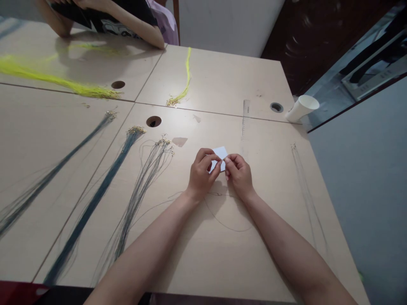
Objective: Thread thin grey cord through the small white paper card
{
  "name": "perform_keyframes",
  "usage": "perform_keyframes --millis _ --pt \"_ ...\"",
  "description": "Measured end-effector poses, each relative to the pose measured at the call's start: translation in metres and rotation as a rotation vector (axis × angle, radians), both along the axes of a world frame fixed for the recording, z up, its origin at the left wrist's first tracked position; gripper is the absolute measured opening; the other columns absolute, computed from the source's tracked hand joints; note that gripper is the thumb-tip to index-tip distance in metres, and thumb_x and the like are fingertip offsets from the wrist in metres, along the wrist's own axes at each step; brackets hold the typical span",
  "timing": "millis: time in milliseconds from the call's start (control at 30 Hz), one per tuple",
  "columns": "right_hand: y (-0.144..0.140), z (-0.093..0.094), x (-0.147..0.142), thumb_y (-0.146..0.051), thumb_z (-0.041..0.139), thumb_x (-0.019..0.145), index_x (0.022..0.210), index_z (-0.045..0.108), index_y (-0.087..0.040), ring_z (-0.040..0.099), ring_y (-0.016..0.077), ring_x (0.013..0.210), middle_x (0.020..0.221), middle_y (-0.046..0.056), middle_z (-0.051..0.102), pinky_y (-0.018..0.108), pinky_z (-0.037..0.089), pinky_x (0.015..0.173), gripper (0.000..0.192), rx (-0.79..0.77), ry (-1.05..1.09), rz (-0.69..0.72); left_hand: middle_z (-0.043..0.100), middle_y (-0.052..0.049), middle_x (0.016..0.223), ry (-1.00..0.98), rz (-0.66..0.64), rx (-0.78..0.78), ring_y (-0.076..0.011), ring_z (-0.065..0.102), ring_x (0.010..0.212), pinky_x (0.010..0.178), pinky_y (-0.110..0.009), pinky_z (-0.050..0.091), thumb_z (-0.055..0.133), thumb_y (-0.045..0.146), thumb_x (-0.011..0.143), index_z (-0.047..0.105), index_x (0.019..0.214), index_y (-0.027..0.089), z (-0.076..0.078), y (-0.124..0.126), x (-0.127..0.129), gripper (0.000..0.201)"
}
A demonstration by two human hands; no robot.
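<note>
My left hand (202, 173) and my right hand (239, 173) meet over the middle of the light wooden table (260, 254). Both pinch a small white card (220, 153) between thumbs and fingertips, together with the end of a thin grey cord (222, 222) that loops down across the table towards me. The fingers hide the cord's end and most of the card.
Bundles of grey and dark blue cords (140, 186) with gold clasps fan out at the left. Yellow cords (186, 80) lie further back. A clear ruler (245, 116) and a tipped white paper cup (302, 108) sit at the right. Another person's arms (133, 25) rest at the far edge.
</note>
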State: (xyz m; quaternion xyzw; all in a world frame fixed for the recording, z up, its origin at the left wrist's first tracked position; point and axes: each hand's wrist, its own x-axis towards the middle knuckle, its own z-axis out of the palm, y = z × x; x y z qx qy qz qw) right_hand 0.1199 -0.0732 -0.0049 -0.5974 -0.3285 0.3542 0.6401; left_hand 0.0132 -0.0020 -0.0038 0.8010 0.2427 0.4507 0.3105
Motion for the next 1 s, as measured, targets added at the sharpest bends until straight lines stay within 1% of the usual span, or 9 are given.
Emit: perform_keyframes --millis 500,1000 --pt "0.0005 -0.0015 -0.0002 -0.035 0.053 0.082 0.077 0.052 -0.020 0.040 0.0068 0.039 0.048 -0.008 0.044 0.021 0.033 0.041 0.016 0.004 0.014 -0.010 0.050 -0.002 0.087 -0.019 0.021 -0.023 -0.0025 0.037 0.052 0.050 -0.019 0.039 0.058 0.015 0.078 0.057 0.082 0.016 0.0008 -0.0011 0.0008 0.005" --pt "0.0007 -0.0015 -0.0005 -0.036 0.053 0.081 0.077 0.052 -0.020 0.039 0.0068 0.039 0.048 -0.008 0.044 0.021 0.032 0.041 0.016 -0.006 0.016 -0.009 0.051 -0.002 0.086 -0.017 0.019 -0.011 -0.0028 0.038 0.053 0.050 -0.019 0.039 0.058 0.016 0.078 0.058 0.081 0.016 0.0016 -0.0007 0.0003 0.003"
